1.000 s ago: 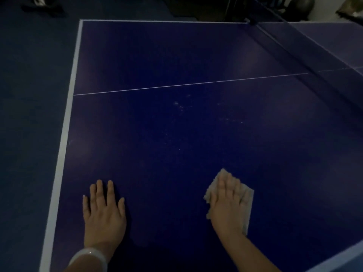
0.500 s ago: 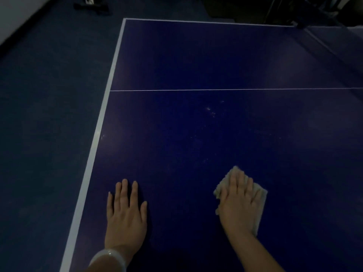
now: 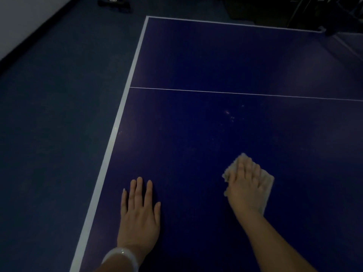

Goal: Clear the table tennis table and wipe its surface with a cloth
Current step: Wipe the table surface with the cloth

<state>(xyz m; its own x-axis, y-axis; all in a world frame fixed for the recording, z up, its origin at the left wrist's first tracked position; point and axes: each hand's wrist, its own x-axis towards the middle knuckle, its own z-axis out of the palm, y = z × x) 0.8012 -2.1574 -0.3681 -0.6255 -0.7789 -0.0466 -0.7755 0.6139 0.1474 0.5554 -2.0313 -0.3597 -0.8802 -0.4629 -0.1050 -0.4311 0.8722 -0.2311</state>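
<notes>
Item: cloth (image 3: 265, 185), under my flat right hand (image 3: 244, 188) on the table (image 3: 196, 55); a second ago it lay nearer me, so the wipe advances toward the specks (image 3: 228, 113). Left hand (image 3: 138, 214): flat, fingers straight, bracing, holding nothing.

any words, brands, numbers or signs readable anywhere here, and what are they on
None can be read.
The table tennis table shows only white lines and pale specks, no lettering.
The cloth under the right hand shows no tag or print.
The pale band on the left wrist, below the left hand, is plain.
The dark things on the floor at the far edge are too dim and blurred to show any text.
</notes>
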